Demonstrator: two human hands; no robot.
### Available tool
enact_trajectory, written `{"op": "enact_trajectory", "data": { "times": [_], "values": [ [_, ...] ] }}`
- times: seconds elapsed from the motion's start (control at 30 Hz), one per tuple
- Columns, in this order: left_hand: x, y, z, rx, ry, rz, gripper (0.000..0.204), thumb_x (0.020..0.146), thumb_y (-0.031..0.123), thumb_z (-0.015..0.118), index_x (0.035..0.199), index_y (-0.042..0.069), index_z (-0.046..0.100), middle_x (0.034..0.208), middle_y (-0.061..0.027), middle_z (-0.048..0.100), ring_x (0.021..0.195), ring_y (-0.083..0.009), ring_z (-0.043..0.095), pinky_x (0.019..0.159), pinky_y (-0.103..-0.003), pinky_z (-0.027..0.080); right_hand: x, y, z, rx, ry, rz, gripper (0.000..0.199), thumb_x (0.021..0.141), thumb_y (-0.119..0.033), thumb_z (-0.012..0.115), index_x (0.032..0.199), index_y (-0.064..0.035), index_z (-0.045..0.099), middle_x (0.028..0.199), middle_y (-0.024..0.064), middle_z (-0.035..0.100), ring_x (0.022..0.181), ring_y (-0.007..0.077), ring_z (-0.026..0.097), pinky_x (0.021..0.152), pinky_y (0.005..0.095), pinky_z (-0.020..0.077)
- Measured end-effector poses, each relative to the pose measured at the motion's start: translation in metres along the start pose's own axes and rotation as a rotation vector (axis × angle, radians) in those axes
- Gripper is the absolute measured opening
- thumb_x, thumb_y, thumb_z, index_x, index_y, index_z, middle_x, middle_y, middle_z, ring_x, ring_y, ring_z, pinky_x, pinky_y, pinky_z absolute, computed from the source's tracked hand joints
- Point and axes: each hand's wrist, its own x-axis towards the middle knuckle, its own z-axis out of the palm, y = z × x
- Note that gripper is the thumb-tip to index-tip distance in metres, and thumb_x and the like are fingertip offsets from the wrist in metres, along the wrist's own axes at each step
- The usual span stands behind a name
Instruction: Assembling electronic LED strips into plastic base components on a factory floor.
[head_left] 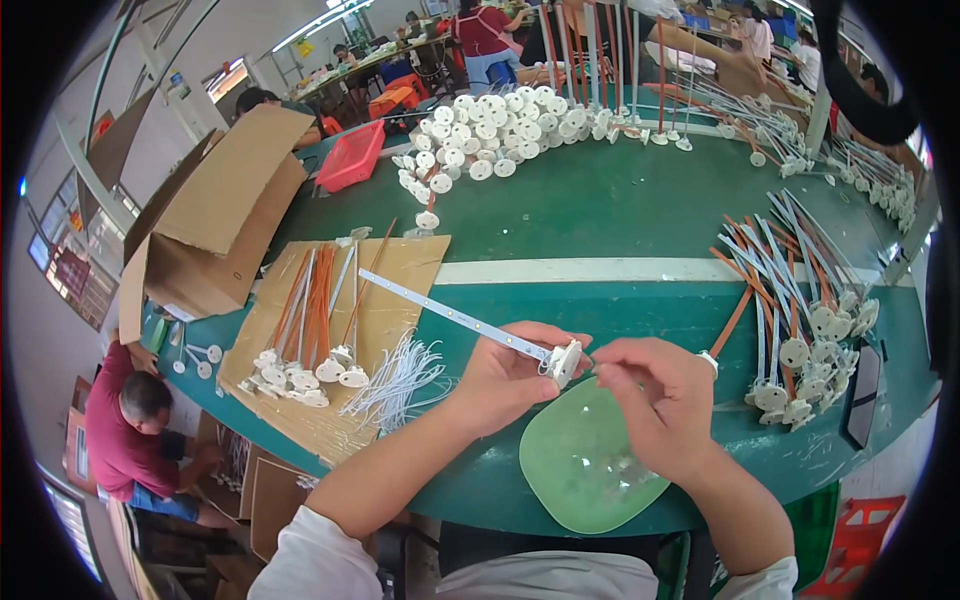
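My left hand [495,385] is closed around the white round end piece [564,364] of an LED strip [450,313]. The strip points up and to the left, and a short thin wire loops beside the end piece. Close to that piece's right side, my right hand [665,400] has its thumb and fingertips pinched together; anything between them is too small to make out. Below both hands stands a light green bowl [550,465] with small shiny bits in it. A bundle of thin white wires [405,382] lies left of my left forearm.
Strips with white ends [318,300] lie on a cardboard sheet [425,262] at left; more strips [785,330] and a phone [863,395] lie at right. White discs [490,125], a red basket [350,155] and a cardboard box [225,225] are farther back. A person [120,420] works at far left.
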Motion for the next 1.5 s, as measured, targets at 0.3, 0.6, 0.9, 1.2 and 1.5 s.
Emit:
{"op": "enact_trajectory", "data": {
  "times": [0.3, 0.6, 0.9, 1.2, 1.5],
  "values": [
    [-0.002, 0.001, 0.002, -0.025, -0.018, 0.007, 0.05, 0.078, 0.004, 0.08, 0.122, 0.002, 0.059, 0.13, -0.0166, 0.06, 0.111, -0.0255, 0.063, 0.099, -0.043, 0.049, -0.001, -0.005, 0.002, 0.107, 0.108, -0.051, 0.014, 0.083, 0.001, 0.071, 0.097, -0.0022, 0.072, 0.098, 0.0112, 0.068, 0.077, 0.0151, 0.068, 0.068, 0.0266, 0.057],
    [-0.003, 0.002, 0.001, -0.039, -0.039, -0.015, 0.049, 0.081, 0.006, 0.078, 0.125, 0.003, 0.055, 0.13, -0.015, 0.06, 0.118, -0.0256, 0.059, 0.101, -0.043, 0.048, -0.005, -0.006, 0.015, 0.434, 0.12, 0.244, 0.009, 0.081, 0.011, 0.07, 0.088, 0.0047, 0.07, 0.094, 0.014, 0.07, 0.085, 0.0169, 0.069, 0.075, 0.0272, 0.0589],
    [-0.004, -0.001, -0.001, -0.041, -0.039, -0.001, 0.053, 0.076, 0.008, 0.083, 0.122, 0.004, 0.058, 0.126, -0.0144, 0.062, 0.113, -0.0249, 0.061, 0.098, -0.042, 0.049, -0.008, -0.002, 0.013, 0.164, 0.094, 0.068, 0.009, 0.082, 0.009, 0.07, 0.09, 0.0052, 0.071, 0.093, 0.0134, 0.071, 0.084, 0.0177, 0.069, 0.074, 0.0277, 0.0582],
    [-0.005, -0.002, 0.001, -0.036, -0.011, -0.01, 0.049, 0.076, 0.002, 0.082, 0.119, 0.004, 0.06, 0.125, -0.0172, 0.063, 0.112, -0.024, 0.062, 0.097, -0.042, 0.051, -0.004, -0.001, 0.013, -0.166, 0.073, -0.198, 0.013, 0.075, 0.005, 0.074, 0.087, 0.0004, 0.073, 0.088, 0.0135, 0.071, 0.078, 0.0251, 0.07, 0.065, 0.0298, 0.0543],
    [-0.005, -0.001, -0.003, -0.101, -0.141, -0.029, 0.043, 0.076, 0.002, 0.082, 0.115, 0.002, 0.062, 0.122, -0.0184, 0.065, 0.111, -0.0243, 0.065, 0.098, -0.039, 0.051, -0.001, -0.001, 0.004, -0.142, -0.054, -0.356, 0.016, 0.075, 0.004, 0.075, 0.09, -0.0024, 0.074, 0.089, 0.0106, 0.071, 0.073, 0.0229, 0.069, 0.062, 0.0289, 0.0549]
  ]
}}
